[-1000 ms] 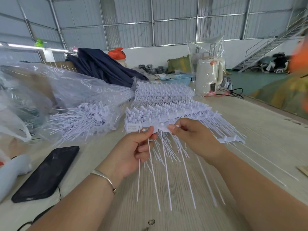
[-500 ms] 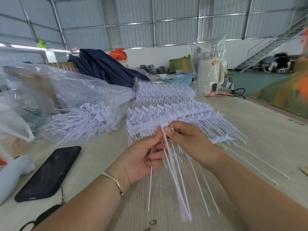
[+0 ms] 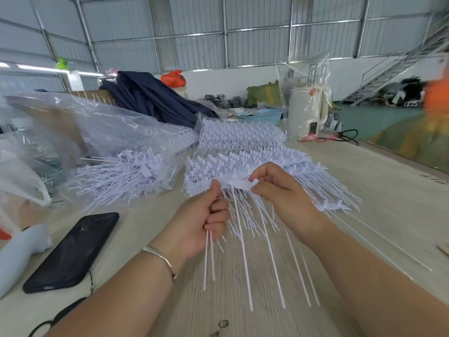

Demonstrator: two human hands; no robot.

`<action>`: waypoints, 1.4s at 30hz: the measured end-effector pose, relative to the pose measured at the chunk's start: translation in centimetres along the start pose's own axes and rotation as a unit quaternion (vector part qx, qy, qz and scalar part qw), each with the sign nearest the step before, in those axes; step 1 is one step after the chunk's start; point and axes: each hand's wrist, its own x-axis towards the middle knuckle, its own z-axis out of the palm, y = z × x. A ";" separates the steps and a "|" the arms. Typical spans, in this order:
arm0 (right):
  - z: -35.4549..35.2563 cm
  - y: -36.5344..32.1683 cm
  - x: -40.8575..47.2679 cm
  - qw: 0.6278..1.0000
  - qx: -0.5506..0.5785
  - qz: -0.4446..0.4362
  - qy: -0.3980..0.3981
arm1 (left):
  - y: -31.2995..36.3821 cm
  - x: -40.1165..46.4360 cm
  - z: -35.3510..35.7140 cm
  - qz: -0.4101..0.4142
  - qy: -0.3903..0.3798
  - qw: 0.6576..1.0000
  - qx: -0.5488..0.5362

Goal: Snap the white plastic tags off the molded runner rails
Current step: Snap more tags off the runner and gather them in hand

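While the left hand [image 3: 206,215] grips loose tags [image 3: 209,254] and the right fingers [image 3: 255,181] pinch the rail [image 3: 239,183] just between both thumbs, bend sharply close to the pinch for a clean break.

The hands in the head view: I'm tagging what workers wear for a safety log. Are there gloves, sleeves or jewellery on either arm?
No gloves and no sleeves: both forearms are bare up to the frame edge. The left hand has a thin silver bangle round its wrist. The right hand and its wrist wear nothing visible, with no rings seen on either.
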 end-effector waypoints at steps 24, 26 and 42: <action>-0.4 1.0 0.0 0.984 -0.172 -0.051 0.004 | -0.4 -0.1 0.2 0.098 0.068 0.988 0.093; -0.8 1.1 0.1 0.987 -0.157 -0.032 0.001 | -0.4 -0.1 0.2 0.096 0.071 0.990 0.079; -1.1 -0.3 -0.2 0.992 0.088 -0.038 -0.085 | 0.1 -1.2 0.2 -0.039 -0.155 0.987 -0.007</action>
